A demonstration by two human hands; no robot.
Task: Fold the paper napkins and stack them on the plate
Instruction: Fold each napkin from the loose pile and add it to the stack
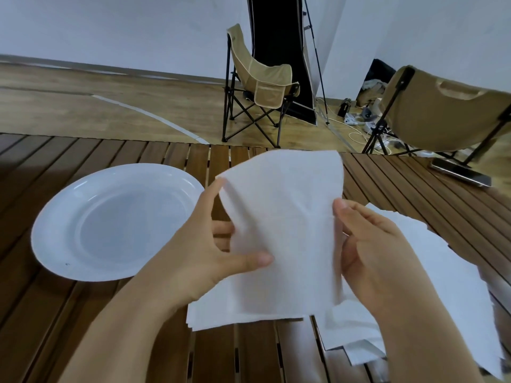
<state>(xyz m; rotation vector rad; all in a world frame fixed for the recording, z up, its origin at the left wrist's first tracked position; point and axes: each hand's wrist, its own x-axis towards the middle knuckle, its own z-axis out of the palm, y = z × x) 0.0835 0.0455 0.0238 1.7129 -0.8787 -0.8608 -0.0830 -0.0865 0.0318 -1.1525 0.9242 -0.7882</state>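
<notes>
Napkin in our hands: we hold one thin white paper napkin (284,217) up above the brown wooden slat tabletop (83,313). It stands almost upright, with its top edge up near the far side of the tabletop.
Left hand: our left hand (199,258) pinches the left side of the napkin. The thumb lies across the front of the paper, one finger reaches up to the top left corner, and the other fingers are behind the sheet.
Right hand: our right hand (376,250) grips the right edge of the same napkin. Its fingers curl around the edge, and the thumb tip is on the front near the middle of that side.
Plate: the round white plate (55,233) sits on the tabletop to the left of our hands. We see nothing lying in it.
Pile of napkins: a loose pile of flat white paper napkins (456,286) lies on the tabletop under and to the right of our hands. The sheets stick out at different angles.
Phone: a dark flat phone (461,172) rests near the far right edge of the tabletop.
Chairs: a tan folding camp chair (262,81) stands on the wooden floor past the tabletop, and another tan chair (442,120) stands off to the right.
</notes>
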